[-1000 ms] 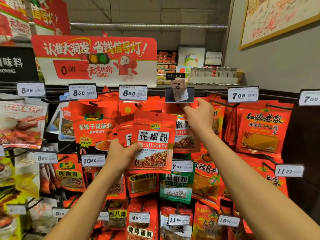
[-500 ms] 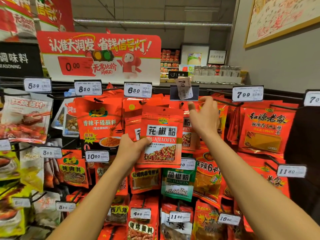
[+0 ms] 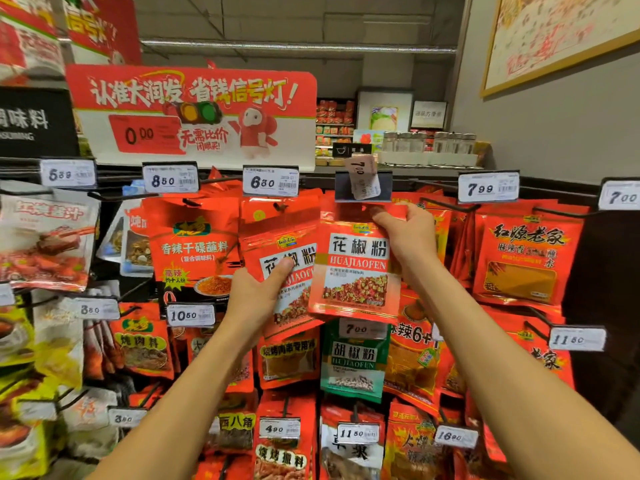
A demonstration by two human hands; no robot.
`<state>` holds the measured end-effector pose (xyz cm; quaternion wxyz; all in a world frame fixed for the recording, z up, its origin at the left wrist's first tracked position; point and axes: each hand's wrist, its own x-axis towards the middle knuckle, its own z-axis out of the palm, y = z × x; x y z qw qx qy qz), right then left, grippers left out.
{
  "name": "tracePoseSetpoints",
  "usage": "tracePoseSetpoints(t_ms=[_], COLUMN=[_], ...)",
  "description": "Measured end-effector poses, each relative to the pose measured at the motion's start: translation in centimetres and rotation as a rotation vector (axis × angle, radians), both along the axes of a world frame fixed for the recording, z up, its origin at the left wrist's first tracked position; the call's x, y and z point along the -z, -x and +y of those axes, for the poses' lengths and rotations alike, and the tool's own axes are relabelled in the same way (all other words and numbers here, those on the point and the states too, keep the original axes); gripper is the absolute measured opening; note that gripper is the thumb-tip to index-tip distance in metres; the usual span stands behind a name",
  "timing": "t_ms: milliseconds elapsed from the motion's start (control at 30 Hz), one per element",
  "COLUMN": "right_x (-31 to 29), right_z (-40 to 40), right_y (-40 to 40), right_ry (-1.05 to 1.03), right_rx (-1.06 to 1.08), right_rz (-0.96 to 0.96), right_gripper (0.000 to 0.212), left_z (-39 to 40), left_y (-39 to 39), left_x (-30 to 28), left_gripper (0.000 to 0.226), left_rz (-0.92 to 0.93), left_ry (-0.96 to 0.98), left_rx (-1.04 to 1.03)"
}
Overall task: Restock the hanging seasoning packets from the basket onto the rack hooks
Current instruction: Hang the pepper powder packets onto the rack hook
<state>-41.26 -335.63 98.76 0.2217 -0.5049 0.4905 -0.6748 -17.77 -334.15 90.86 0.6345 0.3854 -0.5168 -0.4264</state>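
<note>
Packet (image 3: 355,271) top hidden by right hand (image 3: 408,237).

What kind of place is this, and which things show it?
Most likely a supermarket seasoning aisle. Red seasoning packets hang on rack hooks, each hook carries a price tag, and a red promotional sign stands above the rack.

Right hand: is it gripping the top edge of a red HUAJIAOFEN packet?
Yes, the right hand pinches the top of the red HUAJIAOFEN packet just under the 7.00 tag.
</note>
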Motion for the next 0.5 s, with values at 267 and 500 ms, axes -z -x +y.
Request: tracePoseSetpoints(t_ms=[267,500], right_x=[-0.9,-2.3], right_z=[-0.7,-1.0], right_y=[-0.5,-0.6], right_ry=[-0.052,-0.081], right_rx=[0.073,0.110], right_rz=[0.084,0.138], right_gripper=[0.021,0.015], left_z=[0.2,1.0], left_y=[-2.5,-3.0], left_x=[0.2,0.1], left_gripper=[0.014,0.018], left_rz=[-0.062,-0.034], left_ry=[0.083,0.145], left_rx=[-0.144,-0.158])
